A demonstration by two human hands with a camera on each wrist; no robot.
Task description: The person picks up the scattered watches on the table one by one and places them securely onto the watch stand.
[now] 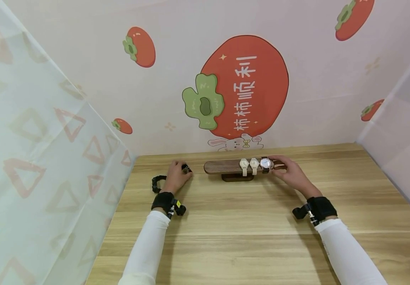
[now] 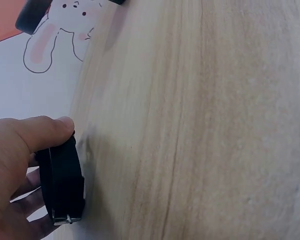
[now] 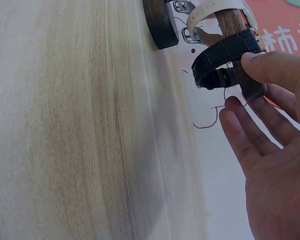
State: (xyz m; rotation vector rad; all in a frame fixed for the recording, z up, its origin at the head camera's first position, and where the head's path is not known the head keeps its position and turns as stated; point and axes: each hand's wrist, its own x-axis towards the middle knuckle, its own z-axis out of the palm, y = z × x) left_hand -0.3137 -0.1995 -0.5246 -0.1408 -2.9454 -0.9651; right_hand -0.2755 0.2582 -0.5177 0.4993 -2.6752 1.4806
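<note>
My left hand (image 1: 177, 176) pinches a black-strapped watch (image 2: 65, 177) between thumb and fingers at the table's back left. The strap's metal buckle hangs at its lower end in the left wrist view. A wooden watch stand (image 1: 213, 167) carries two pale watches (image 1: 254, 163) and a silver-cased watch (image 1: 265, 162) with a black strap. At the stand's right end, my right hand (image 1: 290, 173) grips the bar, its thumb against the edge of the black-strapped watch and its fingers on the far side. The strap (image 3: 222, 54) loops under the bar.
Another black watch (image 1: 156, 184) lies on the wooden table (image 1: 233, 237), just left of my left hand. A printed back wall (image 1: 169, 99) rises close behind the stand. A patterned side panel (image 1: 59, 170) bounds the left.
</note>
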